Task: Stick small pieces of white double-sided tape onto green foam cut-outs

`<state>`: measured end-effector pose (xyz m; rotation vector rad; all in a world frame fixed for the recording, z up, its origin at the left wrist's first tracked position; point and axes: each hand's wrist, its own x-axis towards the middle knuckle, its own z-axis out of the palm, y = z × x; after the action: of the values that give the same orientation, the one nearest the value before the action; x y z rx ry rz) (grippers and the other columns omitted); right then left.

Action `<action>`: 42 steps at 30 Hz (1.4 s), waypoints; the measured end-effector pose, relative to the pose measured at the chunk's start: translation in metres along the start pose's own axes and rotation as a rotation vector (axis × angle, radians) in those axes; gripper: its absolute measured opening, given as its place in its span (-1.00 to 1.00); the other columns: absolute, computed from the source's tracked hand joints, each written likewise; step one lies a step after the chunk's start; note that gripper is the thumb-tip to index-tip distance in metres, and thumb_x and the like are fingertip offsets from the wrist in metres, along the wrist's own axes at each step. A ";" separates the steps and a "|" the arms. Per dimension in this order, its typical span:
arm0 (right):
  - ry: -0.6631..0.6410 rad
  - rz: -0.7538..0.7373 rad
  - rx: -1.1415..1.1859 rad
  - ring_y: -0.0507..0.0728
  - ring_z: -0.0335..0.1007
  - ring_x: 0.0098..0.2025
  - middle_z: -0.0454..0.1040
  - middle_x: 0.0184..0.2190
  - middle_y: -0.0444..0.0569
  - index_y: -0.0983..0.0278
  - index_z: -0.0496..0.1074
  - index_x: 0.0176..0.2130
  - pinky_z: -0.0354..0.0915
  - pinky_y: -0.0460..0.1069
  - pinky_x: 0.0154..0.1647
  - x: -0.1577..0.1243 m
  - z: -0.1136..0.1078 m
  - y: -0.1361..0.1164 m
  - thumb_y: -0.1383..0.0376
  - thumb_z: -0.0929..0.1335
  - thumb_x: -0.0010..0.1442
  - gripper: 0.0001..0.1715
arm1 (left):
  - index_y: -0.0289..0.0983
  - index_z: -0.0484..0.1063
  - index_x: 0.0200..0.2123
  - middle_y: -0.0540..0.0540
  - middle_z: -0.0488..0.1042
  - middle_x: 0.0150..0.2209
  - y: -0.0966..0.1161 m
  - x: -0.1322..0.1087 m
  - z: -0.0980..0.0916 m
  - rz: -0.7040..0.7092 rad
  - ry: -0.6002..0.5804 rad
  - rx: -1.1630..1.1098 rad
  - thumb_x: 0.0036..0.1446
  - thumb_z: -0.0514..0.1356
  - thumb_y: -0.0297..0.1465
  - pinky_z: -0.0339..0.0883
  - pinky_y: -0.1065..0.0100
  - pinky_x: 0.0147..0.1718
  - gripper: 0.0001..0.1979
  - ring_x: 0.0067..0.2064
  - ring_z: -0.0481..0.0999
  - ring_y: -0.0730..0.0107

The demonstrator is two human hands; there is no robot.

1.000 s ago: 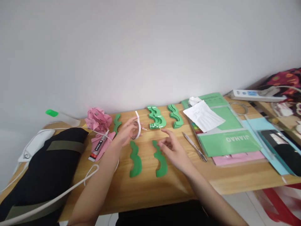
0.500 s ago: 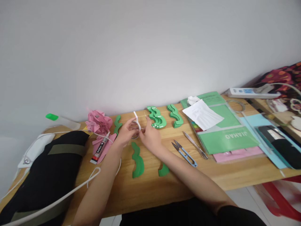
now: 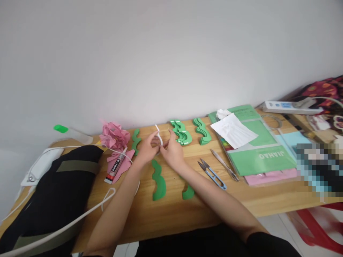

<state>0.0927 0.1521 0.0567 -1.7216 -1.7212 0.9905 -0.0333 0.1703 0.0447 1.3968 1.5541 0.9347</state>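
Note:
Above the middle of the wooden table, my left hand [image 3: 149, 147] and my right hand [image 3: 172, 151] meet with bent fingers around a roll of white tape [image 3: 159, 137]. A loose white end of the tape sticks up between them. Most of the roll is hidden by the fingers. A thin pale sliver, too small to name, shows by my right index fingertip. Just below the hands lies a wavy green paper cutout [image 3: 159, 182]. Another green cutout [image 3: 188, 192] is partly covered by my right forearm, and a third [image 3: 136, 141] lies left of my left hand.
Stacked green cutouts [image 3: 180, 134] with white strips and a second stack [image 3: 202, 132] lie behind. Blue thread snips [image 3: 213, 175], a pen [image 3: 223, 164] and a green paper pack [image 3: 262, 159] are right. Crumpled pink paper [image 3: 114, 135], a glue tube [image 3: 115, 167] and a white cable [image 3: 80, 218] are left.
Both hands remain together at the tape, with slightly shifted fingers; the roll's ring shows less than before. The whole view has shifted a little, and the table things lie as before.

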 end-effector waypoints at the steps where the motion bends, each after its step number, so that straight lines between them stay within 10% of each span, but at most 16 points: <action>1: 0.007 0.006 0.005 0.19 0.54 -0.21 0.61 -0.28 0.01 0.39 -0.08 0.33 0.34 0.00 -0.19 0.001 0.000 0.001 0.39 0.32 0.15 -0.14 | -0.24 0.43 0.02 -0.10 0.45 -0.24 -0.001 0.000 -0.001 0.024 0.017 0.072 -0.18 0.21 -0.58 0.36 0.24 -0.15 -0.42 -0.20 0.48 0.25; 22: 0.038 0.013 -0.028 0.23 0.53 -0.25 0.59 -0.32 0.08 0.51 -0.08 0.32 0.36 0.04 -0.17 0.004 0.005 0.009 0.43 0.29 0.12 -0.14 | -0.21 0.41 0.14 -0.36 0.39 -0.12 0.019 -0.003 -0.015 0.166 0.240 1.144 0.22 -0.02 -0.47 0.22 0.01 -0.13 -0.55 -0.02 0.32 -0.13; 25: 0.042 0.009 -0.022 0.24 0.54 -0.24 0.60 -0.31 0.11 0.54 -0.08 0.32 0.36 0.05 -0.15 0.005 0.008 0.011 0.43 0.28 0.14 -0.16 | -0.24 0.39 0.15 -0.34 0.39 -0.13 0.017 0.001 -0.024 0.157 0.319 1.045 0.17 0.04 -0.46 0.23 -0.01 -0.09 -0.53 -0.01 0.33 -0.13; 30: 0.027 0.013 -0.121 0.29 0.54 -0.20 0.60 -0.28 0.19 0.54 -0.08 0.32 0.36 0.09 -0.17 0.011 0.011 0.007 0.42 0.23 0.22 -0.24 | -0.25 0.48 -0.03 -0.13 0.39 -0.23 0.010 -0.008 -0.038 0.094 0.343 0.254 0.03 0.16 -0.39 0.33 0.14 -0.11 -0.61 -0.20 0.41 0.21; 37: 0.059 -0.161 -0.060 0.19 0.50 -0.36 0.57 -0.29 0.07 0.34 0.27 0.09 0.37 0.07 -0.26 -0.001 -0.034 0.024 0.32 0.30 0.19 -0.54 | -0.30 0.48 -0.19 -0.02 0.41 -0.40 0.006 -0.063 -0.030 -0.137 0.067 -0.187 -0.01 0.19 -0.20 0.22 0.46 -0.54 -0.64 -0.49 0.36 0.50; 42: -0.066 0.057 0.389 -0.03 0.23 -0.69 0.39 -0.53 -0.20 0.23 0.30 -0.27 0.18 -0.10 -0.68 -0.037 -0.084 0.058 0.12 0.36 0.07 -0.71 | -0.27 0.50 -0.23 -0.01 0.44 -0.41 0.011 -0.093 -0.003 -0.123 -0.139 -0.028 0.01 0.20 -0.26 0.18 0.43 -0.51 -0.73 -0.49 0.33 0.49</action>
<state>0.1967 0.1236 0.0671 -1.5037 -1.4075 1.3214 -0.0274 0.0788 0.0653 1.3024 1.4987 0.7664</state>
